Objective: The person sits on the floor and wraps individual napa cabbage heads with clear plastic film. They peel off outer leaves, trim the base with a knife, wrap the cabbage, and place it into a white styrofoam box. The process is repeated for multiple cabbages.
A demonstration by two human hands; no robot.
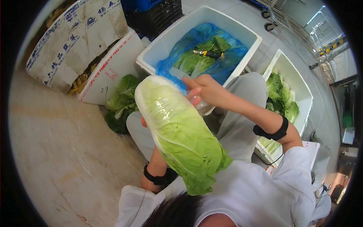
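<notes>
A large napa cabbage [181, 132], pale at the base and green at the leaf end, lies tilted across my lap. Shiny clear film [163, 108] is stretched around its upper half. My left hand [143, 122] grips the cabbage from beneath; only part of it shows, the rest is behind the cabbage. Beside the cabbage's far right side, my right hand [209, 90] is closed with its fingers bent, on what looks like a loose stretch of the clear film. Just beyond is a white foam box [151, 56] lined with a blue plastic bag [236, 51].
In the lined box, a yellow-and-black utility knife [208, 54] rests on cabbage leaves [189, 62]. Another foam box [304, 113] with cabbages stands at right. Loose leaves [124, 98] lie left, beside a cardboard box [81, 41]. A black crate [153, 19] and wheeled cart [293, 28] stand farther off.
</notes>
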